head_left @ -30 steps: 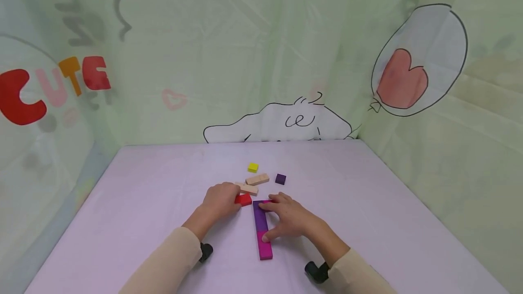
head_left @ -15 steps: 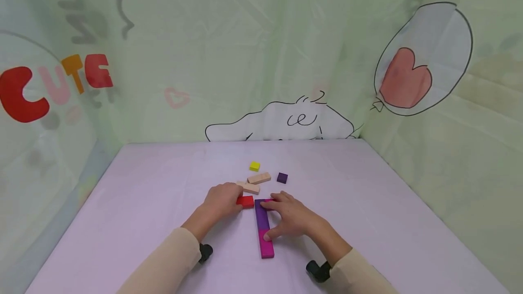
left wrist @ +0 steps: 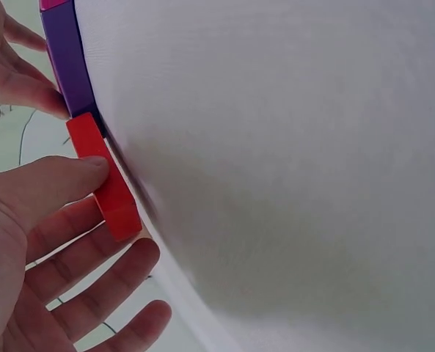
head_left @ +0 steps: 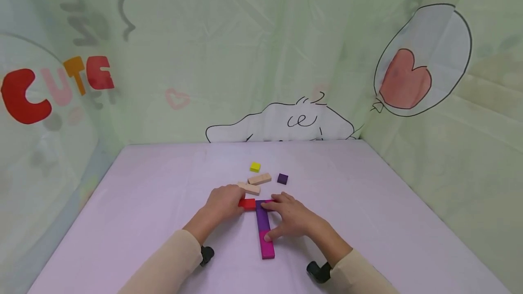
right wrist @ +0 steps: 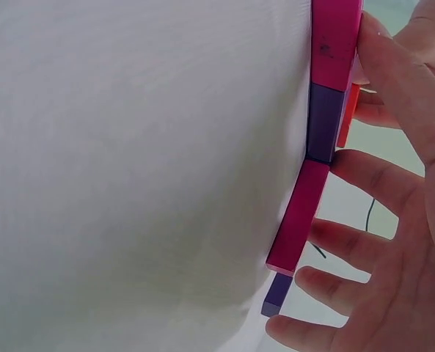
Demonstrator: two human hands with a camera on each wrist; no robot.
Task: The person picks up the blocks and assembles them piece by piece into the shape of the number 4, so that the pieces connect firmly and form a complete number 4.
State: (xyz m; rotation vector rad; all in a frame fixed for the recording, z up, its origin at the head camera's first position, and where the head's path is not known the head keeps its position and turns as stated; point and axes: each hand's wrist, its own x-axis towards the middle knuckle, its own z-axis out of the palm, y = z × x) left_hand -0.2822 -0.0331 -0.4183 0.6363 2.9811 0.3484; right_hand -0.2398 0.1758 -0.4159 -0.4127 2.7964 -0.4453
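Note:
My left hand (head_left: 224, 201) pinches a red block (head_left: 248, 204) between thumb and fingers, the other fingers spread in the left wrist view. The red block's right end meets the far end of a purple block (head_left: 263, 221). A magenta block (head_left: 267, 251) continues the purple one toward me. Another magenta block (right wrist: 300, 220) runs off to the right from the far end, mostly behind my right hand (head_left: 296, 216) in the head view. That hand rests its thumb on the near magenta block and its forefinger at the far corner, fingers spread and holding nothing between them.
Two plain wooden blocks, a farther one (head_left: 259, 178) and a nearer one (head_left: 250, 188), lie beyond the hands. Behind them is a small yellow block (head_left: 255, 167). A small dark purple block (head_left: 283, 179) lies to their right. Printed fabric (head_left: 229, 58) walls the table (head_left: 163, 171).
The red block, in my left hand, has turned straighter and slid right, closing the small gap to the purple block. My right hand keeps its place on the blocks.

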